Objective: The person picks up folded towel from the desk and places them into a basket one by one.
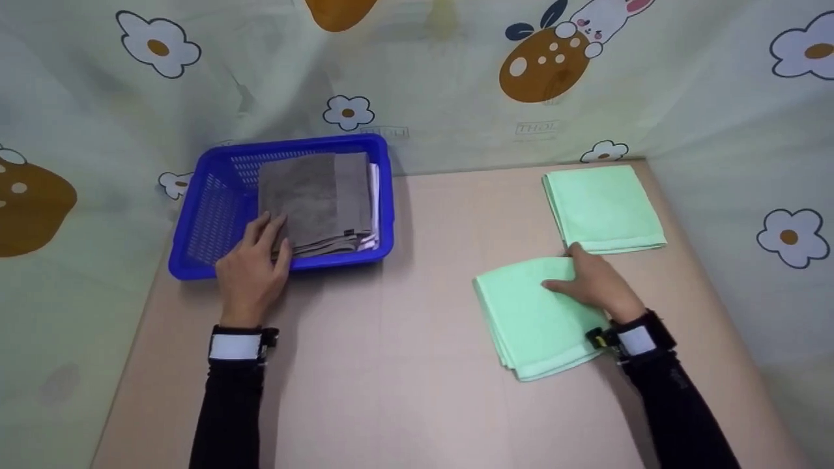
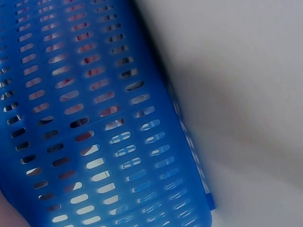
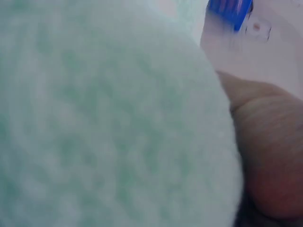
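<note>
the right hand point(image 1: 598, 281) pinches a folded mint-green towel point(image 1: 531, 319), well right of the blue plastic basket point(image 1: 339, 260), where the left hand point(image 1: 253, 272) rests loosely.

Pale green sheet point(image 1: 436, 91) behind table and on both sides; creased. Print: white flowers point(image 1: 348, 113), brown spotted fruit point(image 1: 547, 68), rabbit point(image 1: 603, 19), faint boxed lettering point(image 1: 537, 128). Table point(image 1: 417, 339): light wood tone. Light: diffuse, soft-edged shadows on tabletop.
</note>
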The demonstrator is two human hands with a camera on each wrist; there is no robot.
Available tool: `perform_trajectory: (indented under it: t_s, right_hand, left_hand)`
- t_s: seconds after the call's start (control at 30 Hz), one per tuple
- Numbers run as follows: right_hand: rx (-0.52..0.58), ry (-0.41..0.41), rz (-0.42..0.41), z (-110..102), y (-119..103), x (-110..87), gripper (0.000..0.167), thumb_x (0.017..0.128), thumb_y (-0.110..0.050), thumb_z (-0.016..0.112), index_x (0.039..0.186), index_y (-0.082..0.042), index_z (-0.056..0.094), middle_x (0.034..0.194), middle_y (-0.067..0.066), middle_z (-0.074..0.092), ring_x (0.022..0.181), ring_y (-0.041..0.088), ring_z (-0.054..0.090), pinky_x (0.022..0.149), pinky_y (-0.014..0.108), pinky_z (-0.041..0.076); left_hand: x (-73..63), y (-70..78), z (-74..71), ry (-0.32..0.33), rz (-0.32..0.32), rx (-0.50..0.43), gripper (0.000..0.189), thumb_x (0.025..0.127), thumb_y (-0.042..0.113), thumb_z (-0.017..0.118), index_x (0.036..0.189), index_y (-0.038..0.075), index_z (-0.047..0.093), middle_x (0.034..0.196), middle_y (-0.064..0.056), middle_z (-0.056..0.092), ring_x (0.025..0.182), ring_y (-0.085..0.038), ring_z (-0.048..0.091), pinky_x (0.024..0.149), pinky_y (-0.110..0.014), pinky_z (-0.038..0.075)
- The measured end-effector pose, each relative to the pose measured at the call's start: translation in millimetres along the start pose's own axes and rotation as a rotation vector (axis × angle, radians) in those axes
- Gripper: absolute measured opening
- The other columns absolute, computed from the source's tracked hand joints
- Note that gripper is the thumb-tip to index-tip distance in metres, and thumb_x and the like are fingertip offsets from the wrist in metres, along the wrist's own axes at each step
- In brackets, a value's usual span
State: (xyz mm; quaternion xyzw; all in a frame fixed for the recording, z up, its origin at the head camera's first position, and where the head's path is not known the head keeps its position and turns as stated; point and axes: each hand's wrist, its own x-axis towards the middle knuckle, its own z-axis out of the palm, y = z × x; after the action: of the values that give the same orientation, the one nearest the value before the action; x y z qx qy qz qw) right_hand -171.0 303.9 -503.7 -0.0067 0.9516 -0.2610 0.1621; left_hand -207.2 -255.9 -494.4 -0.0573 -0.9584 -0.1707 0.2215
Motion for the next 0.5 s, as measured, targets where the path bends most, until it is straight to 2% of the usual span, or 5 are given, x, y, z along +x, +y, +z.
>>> perform_trajectory:
  t_s: [0.2,0.37,0.5]
  right_hand:
    - [0.032,0.022,-0.033,17,-31,20.5,0.059,0.093,-0.037,0.078,0.127,0.002,0.051,0.113,0.026,0.067,0.093,0.031,0.062,0.078,0.043,0.052]
    - [0.073,0.022,-0.056,28,-60,40.6,0.06,0.094,-0.039,0.076,0.131,0.0,0.05,0.117,0.026,0.067,0.094,0.032,0.064,0.078,0.042,0.054]
    - [0.07,-0.022,-0.154,23,-65,45.3,0.061,0.092,-0.036,0.078,0.135,-0.002,0.05,0.115,0.024,0.066,0.095,0.031,0.063,0.082,0.044,0.053]
  left_hand:
    - [-0.8,-2.8,-2.0,0.004,0.012,-0.003,0.045,0.102,0.036,0.055,0.143,0.02,0.063,0.145,-0.013,0.062,0.067,-0.036,0.062,0.047,-0.037,0.031]
    - [-0.1,-3.0,-3.6,0.008,0.013,0.004,0.045,0.102,0.036,0.056,0.144,0.021,0.063,0.145,-0.012,0.062,0.059,-0.032,0.055,0.047,-0.035,0.028]
    - [0.7,0.2,-2.6,0.011,0.017,0.0,0.046,0.101,0.036,0.057,0.143,0.02,0.063,0.145,-0.012,0.062,0.058,-0.03,0.054,0.047,-0.034,0.027]
